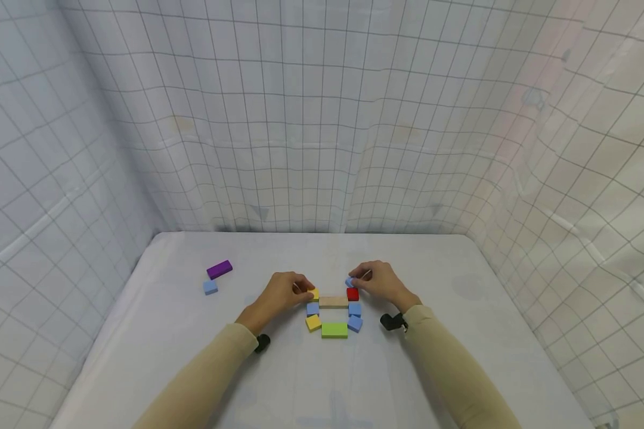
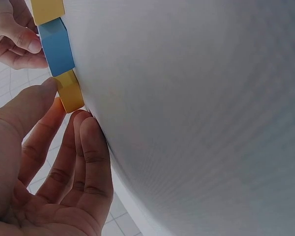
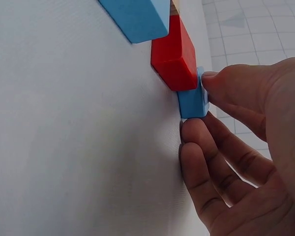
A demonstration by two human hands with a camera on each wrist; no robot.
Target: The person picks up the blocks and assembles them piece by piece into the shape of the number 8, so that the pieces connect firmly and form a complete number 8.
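My left hand (image 1: 282,293) pinches a yellow block (image 2: 70,92) between thumb and index finger at the upper left of a block outline. Opposite it, my right hand (image 1: 381,281) holds a small blue block (image 3: 192,103) by thumb and fingers, just beyond a red block (image 1: 352,294). Between the two sides lies a plain wooden block (image 1: 333,302). Nearer to me, one blue block (image 1: 313,309) and a tilted yellow block (image 1: 313,323) form the left side. Two more blue blocks, one straight (image 1: 355,310) and one turned (image 1: 355,323), line the right. A long green block (image 1: 334,330) spans the near end.
Away to the left on the white table (image 1: 434,369) lie a purple block (image 1: 219,269) and a light blue block (image 1: 210,288). Grid-patterned white curtains (image 1: 322,131) enclose the table at the back and both sides.
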